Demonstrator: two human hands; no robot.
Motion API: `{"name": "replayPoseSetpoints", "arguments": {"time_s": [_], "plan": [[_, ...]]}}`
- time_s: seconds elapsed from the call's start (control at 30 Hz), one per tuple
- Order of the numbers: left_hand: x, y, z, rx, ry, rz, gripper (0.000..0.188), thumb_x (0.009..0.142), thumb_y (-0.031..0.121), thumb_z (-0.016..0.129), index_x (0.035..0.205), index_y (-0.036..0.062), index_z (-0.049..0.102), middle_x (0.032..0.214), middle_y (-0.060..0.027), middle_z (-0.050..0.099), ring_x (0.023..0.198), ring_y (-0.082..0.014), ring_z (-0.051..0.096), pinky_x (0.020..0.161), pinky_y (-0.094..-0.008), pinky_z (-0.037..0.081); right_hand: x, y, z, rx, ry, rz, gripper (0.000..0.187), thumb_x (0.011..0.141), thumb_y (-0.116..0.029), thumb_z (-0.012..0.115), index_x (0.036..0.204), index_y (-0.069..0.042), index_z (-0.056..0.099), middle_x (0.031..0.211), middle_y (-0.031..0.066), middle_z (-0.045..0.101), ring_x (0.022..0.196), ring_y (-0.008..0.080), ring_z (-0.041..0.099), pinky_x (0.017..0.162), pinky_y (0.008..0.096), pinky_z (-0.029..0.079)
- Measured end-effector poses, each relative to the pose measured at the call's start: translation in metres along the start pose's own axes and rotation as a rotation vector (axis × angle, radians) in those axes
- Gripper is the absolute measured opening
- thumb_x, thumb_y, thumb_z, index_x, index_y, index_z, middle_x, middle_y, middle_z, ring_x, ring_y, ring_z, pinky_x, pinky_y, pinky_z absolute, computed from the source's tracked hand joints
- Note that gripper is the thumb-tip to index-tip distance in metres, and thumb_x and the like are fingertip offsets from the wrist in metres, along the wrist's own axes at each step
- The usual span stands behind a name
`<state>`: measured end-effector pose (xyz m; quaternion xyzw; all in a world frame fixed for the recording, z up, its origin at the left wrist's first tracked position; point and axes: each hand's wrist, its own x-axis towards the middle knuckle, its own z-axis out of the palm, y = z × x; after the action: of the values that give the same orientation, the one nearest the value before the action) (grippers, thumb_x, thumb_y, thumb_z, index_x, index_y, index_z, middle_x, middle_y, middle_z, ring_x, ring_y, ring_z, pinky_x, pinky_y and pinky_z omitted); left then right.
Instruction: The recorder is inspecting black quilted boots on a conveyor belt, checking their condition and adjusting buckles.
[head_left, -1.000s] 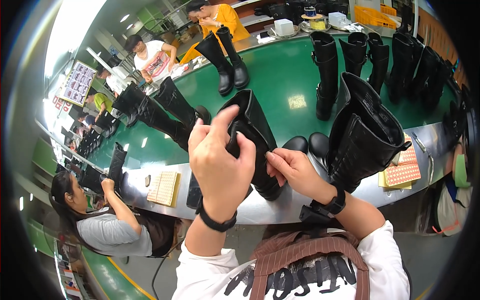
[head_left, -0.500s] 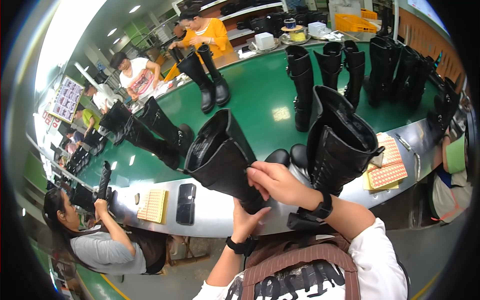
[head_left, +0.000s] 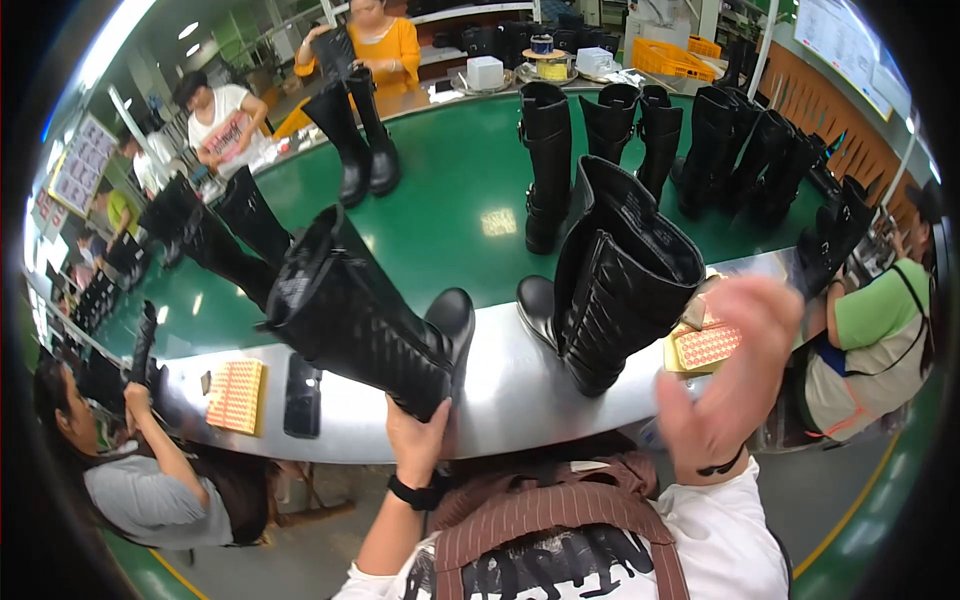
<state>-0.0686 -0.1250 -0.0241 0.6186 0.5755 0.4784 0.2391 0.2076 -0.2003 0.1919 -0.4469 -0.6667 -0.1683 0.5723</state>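
Observation:
A tall black boot (head_left: 355,310) with a ribbed back stands tilted to the left on the metal table edge. My left hand (head_left: 415,437) grips it low at the heel, thumb up along the side and fingers partly hidden behind. Beside it on the right, a second tall black boot (head_left: 620,290) stands on the metal, its toe towards the first one; no hand touches it. My right hand (head_left: 725,380) is raised at the right, blurred by motion, thumb apart from the fingers, in front of a yellow box (head_left: 705,345) of red-patterned sheet. I see nothing held in it.
A green work surface (head_left: 450,240) lies beyond the metal edge (head_left: 490,400), with several black boots (head_left: 545,165) standing on it. At left are a dark phone (head_left: 302,397) and another yellow box (head_left: 237,397). Co-workers sit at both sides; others work across the table.
My right hand has left the left boot and swung up to the right. The left boot has shifted left, with my left hand still on it. My view has turned slightly right.

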Motion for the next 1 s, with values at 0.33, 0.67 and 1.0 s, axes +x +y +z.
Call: {"name": "replayPoseSetpoints", "arguments": {"time_s": [0.33, 0.67, 1.0], "plan": [[0.011, 0.135, -0.028, -0.037, -0.393, 0.051, 0.037, 0.084, 0.026, 0.070, 0.107, -0.0028, 0.062, 0.085, -0.0207, 0.067, 0.078, -0.0329, 0.067, 0.070, -0.0370, 0.052, -0.005, 0.022, -0.014, -0.163, -0.153, -0.022, 0.026, 0.051, 0.004, 0.055, 0.069, -0.011, 0.065, 0.112, 0.0126, 0.055, 0.112, 0.0376, 0.048, 0.097, 0.0473, 0.042], [0.064, 0.146, 0.079, -0.461, -0.572, 0.200, 0.042, 0.096, 0.010, 0.050, 0.136, 0.0003, 0.040, 0.106, -0.0278, 0.062, 0.099, -0.0402, 0.062, 0.085, -0.0366, 0.047, -0.023, 0.017, -0.025, 0.111, -0.171, 0.163, 0.027, 0.055, 0.005, 0.060, 0.075, -0.010, 0.049, 0.126, 0.0223, 0.048, 0.121, 0.0423, 0.048, 0.098, 0.0494, 0.044], [0.056, 0.124, 0.071, -0.421, -0.520, 0.273, 0.069, 0.076, 0.014, 0.069, 0.138, 0.0062, 0.040, 0.122, -0.0170, 0.054, 0.114, -0.0240, 0.054, 0.088, -0.0349, 0.046, -0.029, 0.057, 0.022, 0.071, 0.145, 0.205, 0.097, 0.066, -0.009, 0.082, 0.143, -0.003, 0.024, 0.132, 0.0161, 0.039, 0.111, 0.0242, 0.047, 0.094, 0.0349, 0.042]]}}
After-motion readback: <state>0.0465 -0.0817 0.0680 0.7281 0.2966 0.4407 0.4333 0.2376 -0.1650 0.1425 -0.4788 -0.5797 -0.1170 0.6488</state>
